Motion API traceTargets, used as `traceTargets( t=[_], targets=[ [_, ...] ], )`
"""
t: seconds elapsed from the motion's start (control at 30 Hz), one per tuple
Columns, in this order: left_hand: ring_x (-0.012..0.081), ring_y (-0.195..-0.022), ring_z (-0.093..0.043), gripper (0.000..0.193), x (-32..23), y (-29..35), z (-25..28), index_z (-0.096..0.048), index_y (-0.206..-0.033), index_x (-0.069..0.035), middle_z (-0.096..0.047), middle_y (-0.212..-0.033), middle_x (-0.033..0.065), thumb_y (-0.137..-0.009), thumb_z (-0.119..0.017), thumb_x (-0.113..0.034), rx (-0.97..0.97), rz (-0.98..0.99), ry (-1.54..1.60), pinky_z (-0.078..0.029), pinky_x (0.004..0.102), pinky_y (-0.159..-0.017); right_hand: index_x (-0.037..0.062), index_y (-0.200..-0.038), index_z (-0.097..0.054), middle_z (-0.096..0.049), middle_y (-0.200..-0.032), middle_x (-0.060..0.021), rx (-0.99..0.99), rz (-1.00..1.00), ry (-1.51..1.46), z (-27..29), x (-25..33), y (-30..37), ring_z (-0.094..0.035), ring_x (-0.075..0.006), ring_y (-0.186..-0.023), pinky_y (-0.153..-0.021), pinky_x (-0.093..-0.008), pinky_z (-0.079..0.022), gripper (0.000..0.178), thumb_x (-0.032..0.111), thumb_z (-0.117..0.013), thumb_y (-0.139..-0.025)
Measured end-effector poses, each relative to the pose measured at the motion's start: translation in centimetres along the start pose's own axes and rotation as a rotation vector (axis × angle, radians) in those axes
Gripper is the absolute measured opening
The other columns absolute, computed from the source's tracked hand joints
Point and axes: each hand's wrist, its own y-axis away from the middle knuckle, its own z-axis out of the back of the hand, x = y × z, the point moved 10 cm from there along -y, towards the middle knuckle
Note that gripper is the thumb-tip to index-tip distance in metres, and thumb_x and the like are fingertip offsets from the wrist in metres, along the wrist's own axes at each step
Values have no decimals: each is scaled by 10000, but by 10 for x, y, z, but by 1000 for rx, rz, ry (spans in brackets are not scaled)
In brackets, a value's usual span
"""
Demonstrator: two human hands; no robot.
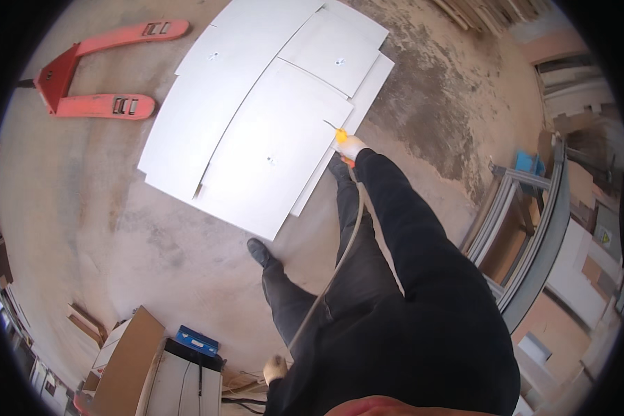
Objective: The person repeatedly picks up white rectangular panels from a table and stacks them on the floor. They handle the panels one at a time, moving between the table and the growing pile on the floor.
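My right hand (352, 147) grips a yellow and orange air blow gun (341, 136), its thin nozzle pointing over a stack of white panels (256, 132). From the gun a pale hose (347, 253) runs down past my legs toward my left side. My left hand (275, 369) is low beside my body, close to the hose's lower stretch. Its fingers look curled, and whatever they may hold is hidden. The panels lie flat in overlapping pieces of different sizes, with small labels on some of them.
A red pallet jack (66, 80) stands left of the panels. To the right is a metal-framed rack (516, 222) with boards around it. A blue case (197, 341) sits on a cabinet at lower left, beside a brown board (128, 367). More boards (489, 14) lie at the far right.
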Motion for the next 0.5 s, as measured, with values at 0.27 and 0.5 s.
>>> traceTargets(
  t=[0.27,0.5],
  targets=[
    [382,-971,-664,374,-197,58,-63,-712,-1008,-113,-708,-936,178,-919,-528,-427,376,273,132,-511,475,-854,29,-1072,-683,-696,-1039,-238,-24,-30,357,-10,90,-212,-672,-374,-1034,-865,-462,-544,283,233,-546,-930],
    [343,-995,-676,361,-246,80,-7,-717,-1058,-105,-713,-978,171,-922,-538,-387,239,386,295,-520,435,-855,30,-1022,-716,-706,-995,-232,250,-13,612,38,-14,-203,-692,-376,-961,-817,-478,-548,367,303,-480,-951]
  ],
)
